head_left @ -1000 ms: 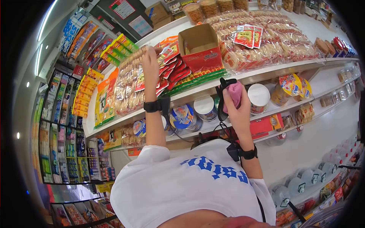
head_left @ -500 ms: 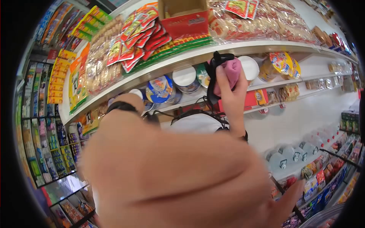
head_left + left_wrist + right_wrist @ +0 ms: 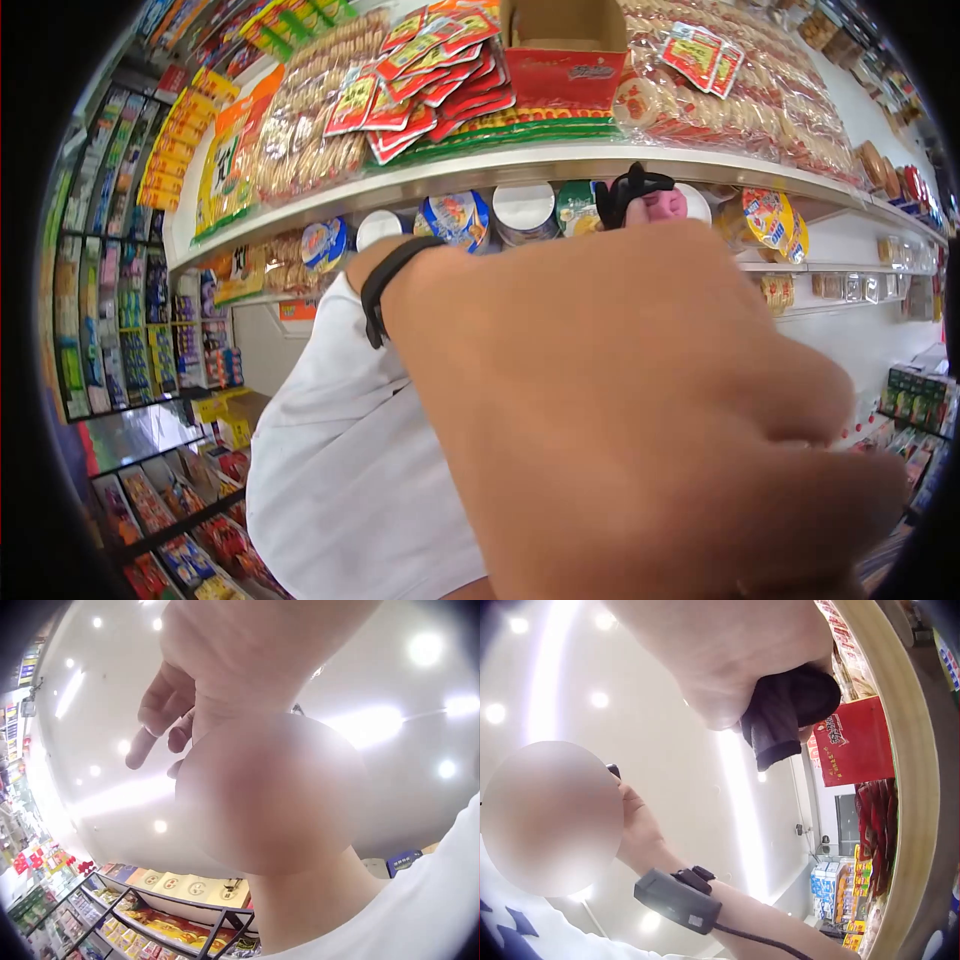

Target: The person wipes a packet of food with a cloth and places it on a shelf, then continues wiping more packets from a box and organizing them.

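While my left hand [image 3: 640, 400] looms at four o'clock, its fingers' state unclear, my right hand [image 3: 750, 652] grips pink-and-black cloth [image 3: 664, 206] at two, perhaps keeping it off the shelf [image 3: 560, 160].

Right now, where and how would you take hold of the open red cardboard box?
Probably best to pinch the red cardboard box by its near rim, coming from above and the near side, fingers inside. It stands upright with its top open, while red packets crowd its left side and bagged biscuits its right.
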A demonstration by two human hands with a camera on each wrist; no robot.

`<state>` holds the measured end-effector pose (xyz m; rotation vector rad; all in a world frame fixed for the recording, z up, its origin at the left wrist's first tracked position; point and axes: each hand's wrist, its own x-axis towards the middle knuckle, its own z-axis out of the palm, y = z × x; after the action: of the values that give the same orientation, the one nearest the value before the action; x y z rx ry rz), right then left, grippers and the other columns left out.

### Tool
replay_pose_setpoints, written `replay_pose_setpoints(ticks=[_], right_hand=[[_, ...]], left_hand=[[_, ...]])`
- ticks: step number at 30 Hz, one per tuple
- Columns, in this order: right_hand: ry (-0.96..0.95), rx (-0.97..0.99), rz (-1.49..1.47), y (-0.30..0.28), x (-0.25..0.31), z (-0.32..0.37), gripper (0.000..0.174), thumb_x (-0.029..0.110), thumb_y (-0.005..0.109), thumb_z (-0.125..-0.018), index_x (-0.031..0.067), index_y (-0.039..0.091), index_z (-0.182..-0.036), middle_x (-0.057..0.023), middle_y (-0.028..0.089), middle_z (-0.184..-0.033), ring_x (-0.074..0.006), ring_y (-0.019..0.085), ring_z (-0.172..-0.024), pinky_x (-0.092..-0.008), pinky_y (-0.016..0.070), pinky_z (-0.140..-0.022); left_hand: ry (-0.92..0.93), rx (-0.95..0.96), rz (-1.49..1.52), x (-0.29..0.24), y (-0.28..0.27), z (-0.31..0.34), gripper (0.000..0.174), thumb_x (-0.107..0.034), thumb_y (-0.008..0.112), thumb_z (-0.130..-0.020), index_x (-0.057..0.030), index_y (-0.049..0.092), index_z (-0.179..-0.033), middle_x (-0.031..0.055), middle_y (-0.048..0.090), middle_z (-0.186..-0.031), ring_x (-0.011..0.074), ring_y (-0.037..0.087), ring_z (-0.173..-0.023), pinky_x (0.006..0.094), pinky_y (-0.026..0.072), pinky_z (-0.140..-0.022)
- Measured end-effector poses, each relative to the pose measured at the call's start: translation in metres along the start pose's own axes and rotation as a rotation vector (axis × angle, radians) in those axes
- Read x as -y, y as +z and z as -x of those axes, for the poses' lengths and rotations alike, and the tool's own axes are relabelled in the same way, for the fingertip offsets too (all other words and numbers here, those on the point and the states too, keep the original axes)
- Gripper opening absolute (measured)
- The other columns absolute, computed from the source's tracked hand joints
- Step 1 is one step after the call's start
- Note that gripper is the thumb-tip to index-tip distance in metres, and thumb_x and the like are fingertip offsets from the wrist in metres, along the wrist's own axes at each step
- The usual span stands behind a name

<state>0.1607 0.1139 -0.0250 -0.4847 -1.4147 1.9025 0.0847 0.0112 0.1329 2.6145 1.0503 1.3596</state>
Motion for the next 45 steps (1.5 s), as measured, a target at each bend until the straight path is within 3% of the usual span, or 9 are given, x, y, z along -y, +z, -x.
replay_pose_setpoints(ticks=[11, 13, 19, 22, 32, 35, 38, 41, 45], right_hand=[[-0.056, -0.059, 0.006, -0.006, -0.003, -0.006, 0.025, 0.015, 0.065, -0.100, -0.0014, 0.061, -0.119, -0.0073, 0.069, -0.112, -0.0108, 0.062, -0.100, -0.0253, 0.0484, -0.089], [-0.100, -0.072, 0.043, -0.008, -0.001, -0.007, 0.025, 0.015, 0.066, -0.100, -0.0015, 0.061, -0.119, -0.0072, 0.069, -0.112, -0.0107, 0.062, -0.100, -0.0254, 0.0484, -0.089], [-0.136, -0.048, 0.004, -0.002, -0.005, -0.011, 0.017, 0.015, 0.065, -0.101, 0.0017, 0.062, -0.111, -0.0010, 0.066, -0.097, -0.0051, 0.055, -0.083, -0.0219, 0.0454, -0.073], [-0.081, -0.011, -0.012, -0.003, 0.003, -0.009, 0.018, 0.016, 0.066, -0.100, 0.0014, 0.062, -0.111, 0.0017, 0.062, -0.090, -0.0041, 0.053, -0.076, -0.0213, 0.0434, -0.066], [-0.112, -0.051, -0.054, -0.017, 0.000, -0.012, 0.019, 0.017, 0.066, -0.100, 0.0021, 0.059, -0.110, 0.0039, 0.056, -0.079, -0.0025, 0.049, -0.062, -0.0200, 0.0388, -0.055], [-0.091, -0.080, -0.043, -0.021, -0.004, -0.012, 0.024, 0.021, 0.062, -0.104, 0.0015, 0.060, -0.117, 0.0031, 0.058, -0.084, -0.0033, 0.051, -0.067, -0.0200, 0.0415, -0.060], [-0.055, -0.142, -0.094, -0.025, -0.008, -0.013, 0.033, 0.029, 0.055, -0.108, 0.0009, 0.059, -0.125, 0.0011, 0.062, -0.096, -0.0052, 0.055, -0.081, -0.0217, 0.0451, -0.073], [-0.045, -0.185, -0.074, -0.028, -0.010, -0.019, 0.040, 0.034, 0.050, -0.110, 0.0006, 0.059, -0.129, -0.0003, 0.063, -0.108, -0.0069, 0.056, -0.095, -0.0239, 0.0451, -0.085], [-0.051, -0.111, -0.231, -0.018, 0.018, -0.033, 0.037, 0.034, 0.053, -0.109, 0.0015, 0.062, -0.123, 0.0007, 0.064, -0.106, -0.0068, 0.056, -0.094, -0.0244, 0.0455, -0.084]], left_hand=[[-0.251, -0.256, -0.148, 0.003, -0.019, 0.006, 0.004, -0.008, 0.074, -0.077, -0.0049, 0.071, -0.076, 0.0098, 0.069, -0.076, 0.0204, 0.064, -0.061, 0.0259, 0.0482, -0.052], [-0.538, -0.254, -0.408, 0.028, -0.041, 0.015, 0.018, 0.003, 0.070, -0.086, -0.0010, 0.071, -0.104, 0.0070, 0.072, -0.087, 0.0147, 0.067, -0.073, 0.0274, 0.0525, -0.064], [-0.678, -0.035, -0.956, 0.194, -0.126, 0.086, 0.028, -0.024, 0.076, -0.086, -0.0012, 0.075, -0.101, 0.0227, 0.067, -0.115, 0.0362, 0.062, -0.113, 0.0414, 0.0500, -0.096], [-0.970, 0.551, -1.217, 0.225, -0.130, 0.089, 0.037, -0.035, 0.081, -0.079, -0.0016, 0.078, -0.095, 0.0324, 0.062, -0.120, 0.0463, 0.050, -0.128, 0.0473, 0.0455, -0.105], [-1.123, 0.350, -0.971, 0.262, -0.112, 0.123, 0.029, -0.025, 0.085, -0.075, -0.0004, 0.074, -0.085, 0.0426, 0.036, -0.149, 0.0566, 0.030, -0.144, 0.0494, 0.0310, -0.121], [-0.655, -0.085, -1.218, 0.260, -0.108, 0.130, 0.022, -0.020, 0.077, -0.086, 0.0011, 0.072, -0.091, 0.0392, 0.063, -0.117, 0.0466, 0.055, -0.126, 0.0455, 0.0418, -0.112], [-0.955, -0.619, -0.698, 0.192, -0.094, 0.073, 0.022, -0.017, 0.063, -0.101, 0.0015, 0.065, -0.113, 0.0296, 0.070, -0.108, 0.0295, 0.070, -0.106, 0.0353, 0.0540, -0.095], [-0.840, -0.812, -0.299, 0.142, -0.070, 0.050, 0.025, -0.012, 0.053, -0.106, 0.0038, 0.057, -0.126, 0.0175, 0.075, -0.100, 0.0167, 0.072, -0.088, 0.0253, 0.0534, -0.077], [-0.882, -0.708, -0.020, 0.097, -0.025, 0.050, 0.029, -0.012, 0.055, -0.106, 0.0062, 0.059, -0.128, 0.0104, 0.074, -0.108, 0.0092, 0.067, -0.097, 0.0235, 0.0522, -0.083]])
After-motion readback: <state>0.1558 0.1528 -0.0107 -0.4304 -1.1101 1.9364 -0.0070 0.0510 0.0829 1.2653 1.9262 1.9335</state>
